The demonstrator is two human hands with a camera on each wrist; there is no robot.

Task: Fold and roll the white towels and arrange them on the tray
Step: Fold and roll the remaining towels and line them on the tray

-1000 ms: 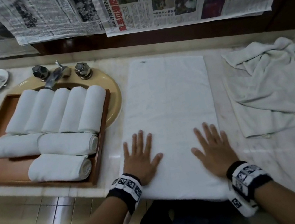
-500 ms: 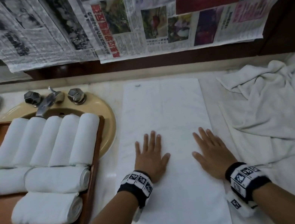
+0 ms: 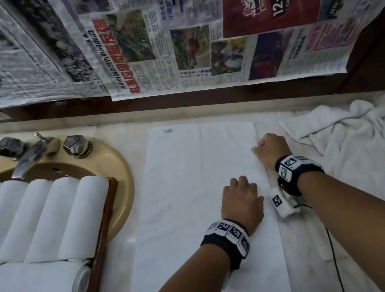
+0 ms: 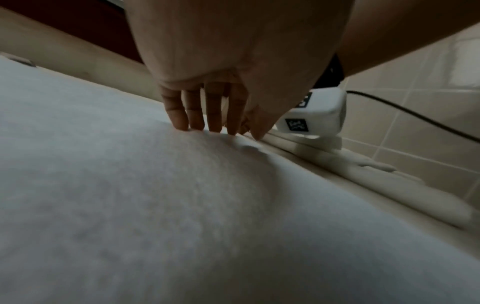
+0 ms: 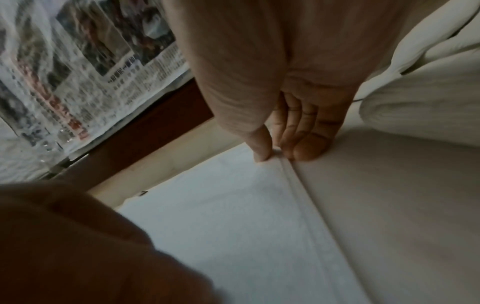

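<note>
Right hand [image 3: 271, 150] pinching right long edge of flat towel [image 3: 195, 196], thumb on top, fingers beneath. Left hand [image 3: 241, 204] nearer, fingertips pressing cloth just inside same edge. Towel's length running straight ahead; tray [image 3: 97, 252] far left.

Both hands leave the middle of the flat towel [image 3: 195, 196] and shift to its right edge. The right hand [image 3: 270, 148] now pinches that edge farther up, thumb on top; the left hand [image 3: 241, 204] presses fingertips just inside it, nearer the body.
</note>
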